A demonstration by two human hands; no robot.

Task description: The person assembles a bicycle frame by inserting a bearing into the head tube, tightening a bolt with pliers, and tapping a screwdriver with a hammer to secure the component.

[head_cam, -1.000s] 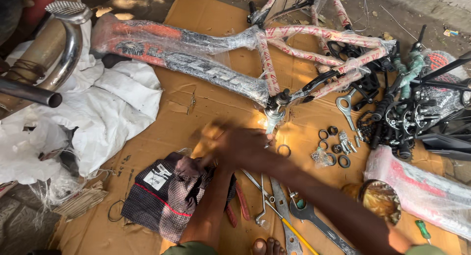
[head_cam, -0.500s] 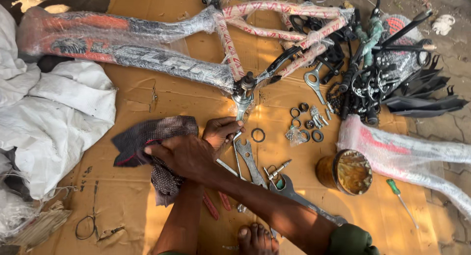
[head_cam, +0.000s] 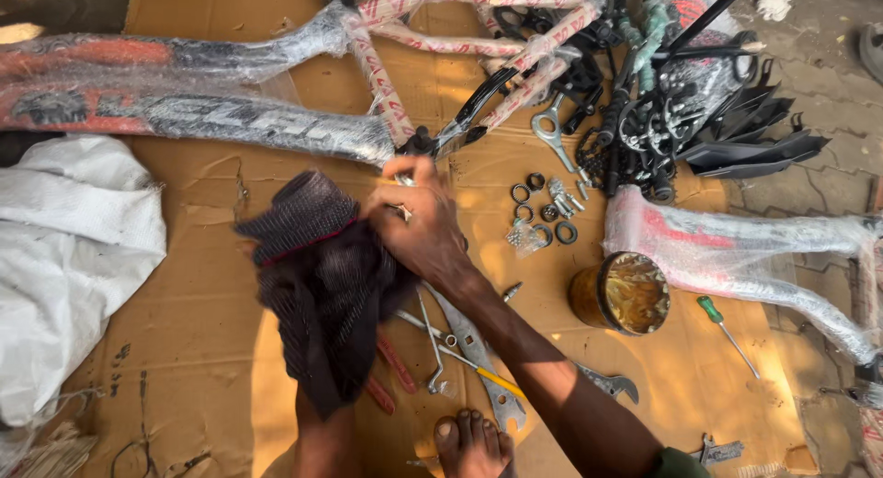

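My right hand is closed on a dark mesh rag with a red edge, held just above the cardboard. A small shiny metal piece shows at my fingertips. My left forearm rises from the bottom edge into the rag, which covers that hand. Both hands sit just below the plastic-wrapped red and black bicycle frame.
Wrenches, red-handled pliers and my bare foot lie under my arms. Rings and bolts, a rusty grease tin, a green screwdriver, black parts, a wrapped tube are right; a white sack left.
The rag lay on the cardboard a second ago. Both hands have picked it up and bunched it below the frame. The view has moved closer.
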